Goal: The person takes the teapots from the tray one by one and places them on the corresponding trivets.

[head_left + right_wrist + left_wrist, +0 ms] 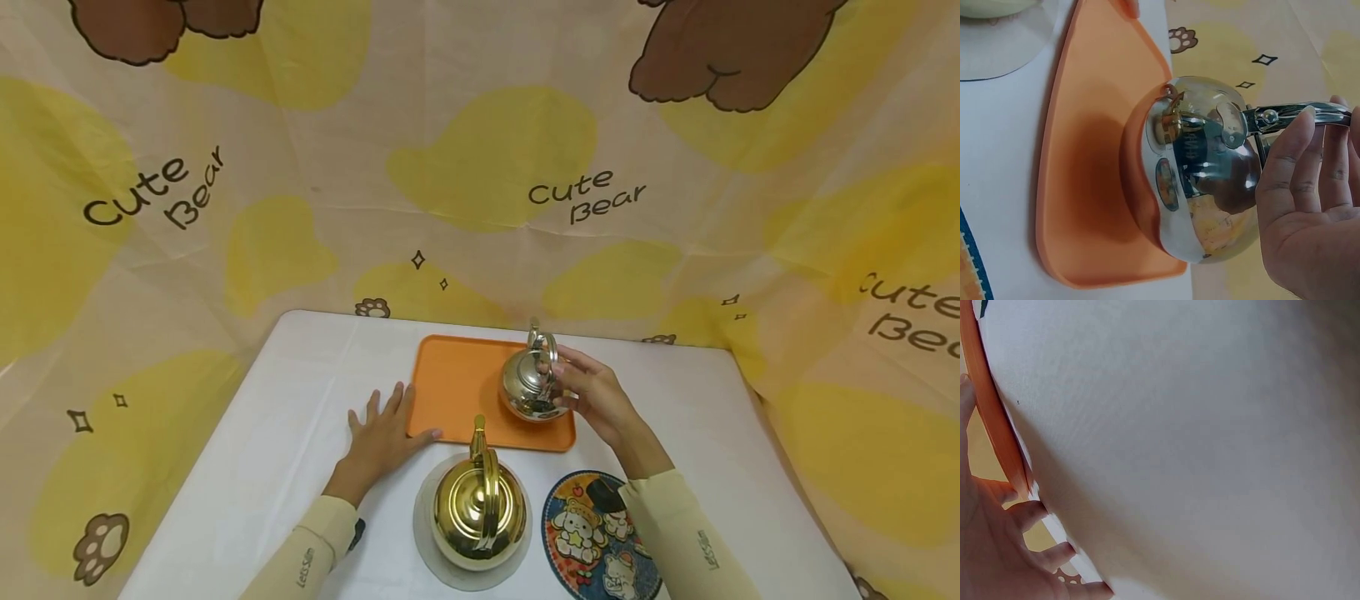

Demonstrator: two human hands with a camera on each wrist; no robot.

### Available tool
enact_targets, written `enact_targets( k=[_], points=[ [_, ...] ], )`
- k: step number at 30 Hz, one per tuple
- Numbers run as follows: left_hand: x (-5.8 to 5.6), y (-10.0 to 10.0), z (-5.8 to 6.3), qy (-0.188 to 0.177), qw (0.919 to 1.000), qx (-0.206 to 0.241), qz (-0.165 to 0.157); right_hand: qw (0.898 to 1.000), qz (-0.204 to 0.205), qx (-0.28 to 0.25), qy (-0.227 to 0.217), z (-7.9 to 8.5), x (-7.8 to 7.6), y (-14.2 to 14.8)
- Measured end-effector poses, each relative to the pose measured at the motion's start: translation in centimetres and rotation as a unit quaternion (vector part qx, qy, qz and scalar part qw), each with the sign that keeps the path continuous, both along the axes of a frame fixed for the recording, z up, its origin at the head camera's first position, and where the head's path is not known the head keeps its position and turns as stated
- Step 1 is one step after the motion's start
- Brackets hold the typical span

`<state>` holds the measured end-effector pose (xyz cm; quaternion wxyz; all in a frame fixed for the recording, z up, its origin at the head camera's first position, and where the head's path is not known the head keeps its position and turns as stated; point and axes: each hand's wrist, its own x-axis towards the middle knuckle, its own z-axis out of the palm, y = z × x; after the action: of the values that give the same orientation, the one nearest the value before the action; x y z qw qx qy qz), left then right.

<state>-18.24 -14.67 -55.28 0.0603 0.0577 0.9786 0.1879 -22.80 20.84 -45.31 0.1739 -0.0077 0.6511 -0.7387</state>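
Observation:
A shiny silver teapot (pixel 528 387) is over the right part of an orange tray (pixel 457 379) in the head view. My right hand (pixel 598 398) grips its arched handle, with fingers and thumb curled round the handle (pixel 1300 117) in the right wrist view. A shadow falls on the tray beside the pot; whether its base touches the tray I cannot tell. Fingers spread, my left hand (pixel 381 442) rests at the tray's left edge, thumb by the near left corner. The left wrist view shows those fingers (pixel 1054 555) beside the orange rim (pixel 991 400).
Nearer to me, a gold teapot (pixel 465 525) stands on a round pale mat (pixel 426 512), its spout close to the tray's front edge. Right of it lies a round cartoon-patterned mat (pixel 566 550), partly under my right sleeve. A printed curtain (pixel 480 275) hangs behind the white table (pixel 255 467).

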Motion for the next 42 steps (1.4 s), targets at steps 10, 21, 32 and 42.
enact_targets(
  k=[10, 21, 32, 42],
  points=[
    [-0.1, -0.1, -0.1, 0.003, 1.0000, 0.001, -0.002, 1.000, 0.005, -0.012, 0.002, 1.7, 1.4, 0.1],
    [-0.2, -0.1, -0.2, 0.004, 1.0000, -0.006, -0.003, 0.999, 0.016, -0.039, 0.023, 3.0, 3.5, 1.1],
    [0.0, -0.1, 0.0, 0.000, 1.0000, 0.000, 0.000, 0.998, 0.029, -0.025, 0.040, 3.1, 5.8, 2.8],
    [0.0, 0.0, 0.1, 0.000, 1.0000, -0.001, 0.001, 0.997, 0.029, -0.044, 0.048, 2.4, 7.9, 4.5]
  ],
)
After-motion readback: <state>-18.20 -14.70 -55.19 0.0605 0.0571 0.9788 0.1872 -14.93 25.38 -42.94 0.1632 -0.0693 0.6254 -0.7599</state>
